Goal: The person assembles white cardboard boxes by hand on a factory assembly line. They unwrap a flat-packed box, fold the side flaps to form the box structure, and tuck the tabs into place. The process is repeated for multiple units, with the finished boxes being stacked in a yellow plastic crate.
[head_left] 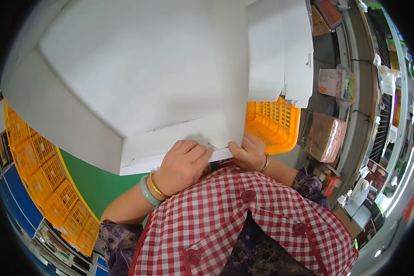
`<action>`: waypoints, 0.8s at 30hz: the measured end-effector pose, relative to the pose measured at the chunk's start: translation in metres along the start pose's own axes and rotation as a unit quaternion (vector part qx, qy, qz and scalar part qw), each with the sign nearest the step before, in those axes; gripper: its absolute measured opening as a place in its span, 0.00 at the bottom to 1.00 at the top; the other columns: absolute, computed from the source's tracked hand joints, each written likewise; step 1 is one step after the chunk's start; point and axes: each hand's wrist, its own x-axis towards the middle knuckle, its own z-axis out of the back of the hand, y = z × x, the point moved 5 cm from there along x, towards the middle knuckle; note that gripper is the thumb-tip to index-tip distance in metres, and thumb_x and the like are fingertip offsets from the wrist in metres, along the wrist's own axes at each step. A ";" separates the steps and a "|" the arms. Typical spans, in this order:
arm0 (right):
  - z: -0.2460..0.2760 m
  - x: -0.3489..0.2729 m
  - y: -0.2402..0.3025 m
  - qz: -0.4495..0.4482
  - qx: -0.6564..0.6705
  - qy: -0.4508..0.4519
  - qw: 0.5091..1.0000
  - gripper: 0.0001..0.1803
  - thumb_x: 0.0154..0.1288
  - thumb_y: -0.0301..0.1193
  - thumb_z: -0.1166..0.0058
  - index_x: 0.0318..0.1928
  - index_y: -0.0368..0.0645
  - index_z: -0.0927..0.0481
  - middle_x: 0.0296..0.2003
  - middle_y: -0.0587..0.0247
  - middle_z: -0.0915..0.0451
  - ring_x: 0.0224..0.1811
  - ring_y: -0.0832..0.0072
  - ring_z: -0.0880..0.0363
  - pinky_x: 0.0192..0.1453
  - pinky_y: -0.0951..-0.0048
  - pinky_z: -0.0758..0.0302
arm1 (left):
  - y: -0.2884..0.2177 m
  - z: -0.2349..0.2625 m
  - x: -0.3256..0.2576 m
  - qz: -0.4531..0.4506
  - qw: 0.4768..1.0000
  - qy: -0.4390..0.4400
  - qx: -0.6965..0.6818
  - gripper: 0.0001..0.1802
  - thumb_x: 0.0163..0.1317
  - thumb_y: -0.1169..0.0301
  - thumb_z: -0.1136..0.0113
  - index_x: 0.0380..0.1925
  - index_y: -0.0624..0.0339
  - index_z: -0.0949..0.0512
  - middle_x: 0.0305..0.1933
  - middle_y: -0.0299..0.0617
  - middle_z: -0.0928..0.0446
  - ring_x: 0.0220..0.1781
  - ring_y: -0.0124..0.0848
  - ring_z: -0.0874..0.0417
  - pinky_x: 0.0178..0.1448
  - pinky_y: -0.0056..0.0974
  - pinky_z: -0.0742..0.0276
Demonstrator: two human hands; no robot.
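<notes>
A large white cardboard box (142, 69) fills the upper middle of the view, its inside facing me. Over its near wall curl the fingers of my left hand (181, 165), closed on the folded edge. At the near right corner my right hand (250, 154) pinches the same edge, thumb toward the inside. Slits and a small gap show in the near wall between and beside my hands. To the right of the box lie white cardboard flaps or sheets (267, 50); whether they are joined to it I cannot tell.
An orange plastic basket (280, 138) stands right of the box, partly under the white cardboard. Several orange crates (55, 179) line the left side, beside a green surface (94, 181). Further right are a taped carton (324, 136) and a small white box (329, 82).
</notes>
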 end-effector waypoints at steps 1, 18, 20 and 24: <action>0.000 0.000 0.000 -0.003 -0.004 -0.001 1.000 0.16 0.45 0.27 0.43 0.39 0.46 0.25 0.31 0.60 0.23 0.29 0.65 0.22 0.26 0.68 0.26 | -0.002 0.000 0.000 0.001 1.000 -0.004 0.015 0.20 0.42 0.77 0.36 0.40 0.64 0.21 0.35 0.40 0.25 0.39 0.37 0.24 0.43 0.38 0.27; 0.012 0.026 0.011 -0.020 -0.020 -0.003 1.000 0.07 0.47 0.25 0.46 0.28 0.46 0.29 0.20 0.62 0.33 0.22 0.64 0.30 0.23 0.63 0.33 | -0.010 0.011 0.018 -0.008 1.000 -0.019 0.004 0.15 0.48 0.76 0.39 0.39 0.62 0.24 0.34 0.43 0.26 0.37 0.42 0.26 0.42 0.42 0.29; 0.015 0.029 0.009 -0.020 -0.016 -0.006 1.000 0.07 0.47 0.26 0.46 0.28 0.46 0.29 0.20 0.62 0.32 0.22 0.64 0.30 0.24 0.63 0.32 | -0.011 0.011 0.021 -0.013 1.000 -0.014 0.024 0.14 0.49 0.75 0.41 0.38 0.62 0.24 0.34 0.44 0.26 0.38 0.42 0.26 0.42 0.41 0.30; 0.005 0.031 0.002 -0.030 -0.016 -0.016 0.999 0.08 0.48 0.27 0.44 0.29 0.46 0.30 0.19 0.62 0.31 0.23 0.64 0.27 0.24 0.63 0.31 | -0.009 0.018 0.026 -0.036 0.999 -0.011 0.035 0.12 0.49 0.75 0.41 0.36 0.62 0.24 0.33 0.45 0.26 0.38 0.44 0.26 0.42 0.43 0.29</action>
